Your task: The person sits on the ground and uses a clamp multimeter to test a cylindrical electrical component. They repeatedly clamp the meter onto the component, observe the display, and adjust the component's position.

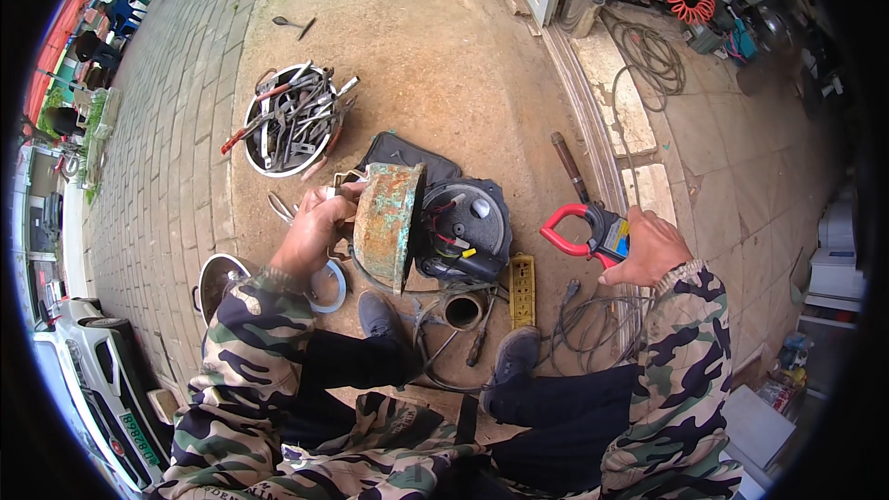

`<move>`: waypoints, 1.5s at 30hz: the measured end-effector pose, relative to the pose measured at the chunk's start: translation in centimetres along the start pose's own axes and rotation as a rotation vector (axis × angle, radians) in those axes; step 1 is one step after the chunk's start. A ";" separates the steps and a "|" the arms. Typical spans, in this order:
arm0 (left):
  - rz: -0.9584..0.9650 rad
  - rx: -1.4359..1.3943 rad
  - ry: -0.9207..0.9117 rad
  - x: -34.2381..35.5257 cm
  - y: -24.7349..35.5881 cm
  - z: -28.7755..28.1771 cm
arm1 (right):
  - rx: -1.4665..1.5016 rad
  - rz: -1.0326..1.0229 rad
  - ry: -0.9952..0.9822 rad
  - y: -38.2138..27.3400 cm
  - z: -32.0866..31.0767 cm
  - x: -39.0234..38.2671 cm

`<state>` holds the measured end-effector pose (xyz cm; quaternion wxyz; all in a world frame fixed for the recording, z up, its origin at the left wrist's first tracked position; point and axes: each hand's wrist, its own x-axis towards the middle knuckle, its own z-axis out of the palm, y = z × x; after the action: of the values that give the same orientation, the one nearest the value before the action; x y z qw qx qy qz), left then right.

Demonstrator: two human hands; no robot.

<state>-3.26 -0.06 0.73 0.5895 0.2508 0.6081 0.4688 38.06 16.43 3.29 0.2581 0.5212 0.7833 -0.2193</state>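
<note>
My left hand (319, 227) is closed at the left side of a rusty, round metal cover (384, 222) with flaking green paint. The cover stands tilted on its side, and my fingertips are partly hidden behind it. Just right of it lies an opened motor housing (468, 227) with wires and a black cylinder inside. Over on the right, my right hand (651, 248) is wrapped round the body of a clamp meter (607, 233), whose red jaw (560, 230) points left and is closed.
A bowl of hand tools (292, 120) stands at the far left, with a steel pot (222, 282) nearer me. Between my shoes are a metal tube (463, 311) and a yellow power strip (522, 292). Cables (593, 329) coil at right, below a wood-handled tool (568, 162).
</note>
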 end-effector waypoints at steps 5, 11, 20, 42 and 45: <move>0.021 0.004 0.021 0.2 -0.4 -0.1 | -0.011 0.004 -0.016 -0.2 -0.2 -0.1; 0.018 -0.019 0.022 0.1 -0.4 0.0 | -0.018 0.023 -0.042 -0.4 -0.3 0.0; -0.015 0.082 0.028 -0.2 0.5 0.4 | -0.020 0.029 -0.033 -0.3 -0.2 0.0; 0.009 0.031 0.015 0.1 -0.2 0.2 | -0.026 0.036 -0.037 -0.2 -0.2 -0.1; 0.018 0.032 0.005 0.1 -0.2 0.1 | -0.028 0.042 -0.055 -0.3 -0.2 0.1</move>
<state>-3.11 0.01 0.52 0.5798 0.2645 0.6145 0.4650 37.73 16.49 3.40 0.2912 0.5279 0.7677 -0.2171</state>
